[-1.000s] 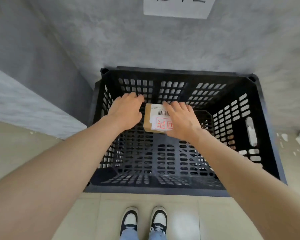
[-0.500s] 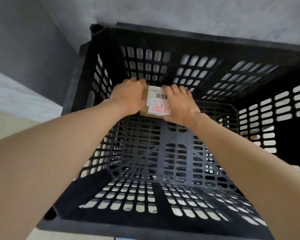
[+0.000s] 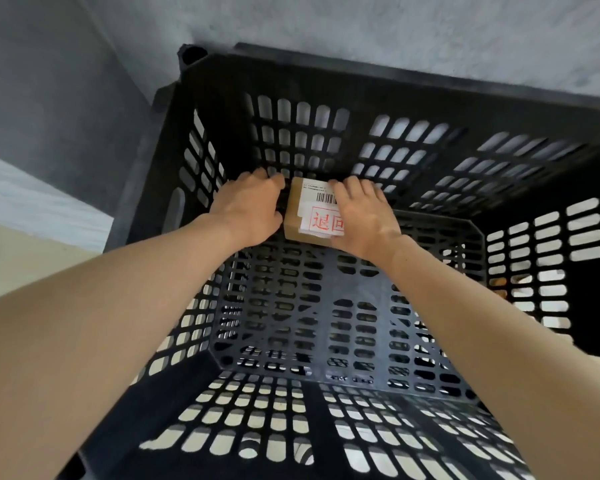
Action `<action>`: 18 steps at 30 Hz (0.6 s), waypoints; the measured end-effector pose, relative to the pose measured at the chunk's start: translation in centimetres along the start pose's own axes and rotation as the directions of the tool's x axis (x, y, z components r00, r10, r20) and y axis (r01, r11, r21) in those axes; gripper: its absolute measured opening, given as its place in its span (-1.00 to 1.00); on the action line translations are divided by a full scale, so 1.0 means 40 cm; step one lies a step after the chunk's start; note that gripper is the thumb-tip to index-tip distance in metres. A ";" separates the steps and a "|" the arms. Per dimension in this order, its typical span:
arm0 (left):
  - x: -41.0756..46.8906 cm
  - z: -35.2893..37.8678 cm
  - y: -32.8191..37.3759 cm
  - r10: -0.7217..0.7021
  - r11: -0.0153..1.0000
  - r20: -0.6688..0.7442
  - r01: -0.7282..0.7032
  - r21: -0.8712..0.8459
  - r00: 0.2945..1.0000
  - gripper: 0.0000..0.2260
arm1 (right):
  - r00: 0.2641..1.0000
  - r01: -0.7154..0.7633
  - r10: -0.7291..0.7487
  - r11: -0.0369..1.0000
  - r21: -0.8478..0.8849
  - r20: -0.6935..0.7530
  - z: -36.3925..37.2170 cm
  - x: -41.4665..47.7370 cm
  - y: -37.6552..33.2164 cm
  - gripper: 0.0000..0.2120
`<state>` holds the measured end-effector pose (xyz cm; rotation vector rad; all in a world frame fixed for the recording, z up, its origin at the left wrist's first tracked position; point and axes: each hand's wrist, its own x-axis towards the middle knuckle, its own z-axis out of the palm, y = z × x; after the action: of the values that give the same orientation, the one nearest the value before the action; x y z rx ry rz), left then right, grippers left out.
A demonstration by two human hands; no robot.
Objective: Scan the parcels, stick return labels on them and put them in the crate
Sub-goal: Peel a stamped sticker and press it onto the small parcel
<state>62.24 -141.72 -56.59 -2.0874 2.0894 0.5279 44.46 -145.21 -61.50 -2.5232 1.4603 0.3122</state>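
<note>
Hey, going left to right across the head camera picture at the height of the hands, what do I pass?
Grey wall → left crate wall → left hand → parcel → right hand → right crate wall.

Brown parcel (image 3: 294, 216), white return label (image 3: 321, 224) on top, inside black slotted crate (image 3: 361, 81) at its far side
</note>
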 end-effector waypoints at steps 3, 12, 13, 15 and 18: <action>-0.006 -0.007 0.005 0.002 1.000 0.000 -0.002 0.009 1.000 -0.55 | 1.000 -0.014 0.012 0.996 -0.085 -0.020 0.001 -0.013 -0.009 -0.12; -0.082 -0.123 0.063 0.061 0.995 -0.002 -0.060 0.079 0.998 -0.58 | 0.998 -0.039 0.036 0.998 -0.046 -0.047 -0.146 -0.091 -0.019 -0.09; -0.096 -0.147 0.074 0.067 0.995 -0.006 -0.066 0.077 0.998 -0.58 | 0.998 -0.039 0.037 0.998 -0.039 -0.053 -0.174 -0.109 -0.020 -0.10; -0.129 -0.199 0.099 0.084 0.993 -0.012 -0.083 0.082 0.996 -0.59 | 0.997 -0.043 0.042 0.999 -0.024 -0.060 -0.235 -0.150 -0.022 -0.11; -0.187 -0.283 0.142 0.114 0.989 -0.013 -0.112 0.096 0.993 -0.59 | 0.996 -0.050 0.048 0.998 -0.023 -0.074 -0.331 -0.222 -0.026 -0.15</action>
<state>58.48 -138.72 -42.71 -1.9396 2.2071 0.4156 42.06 -141.13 -46.23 -2.5470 1.5567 0.2496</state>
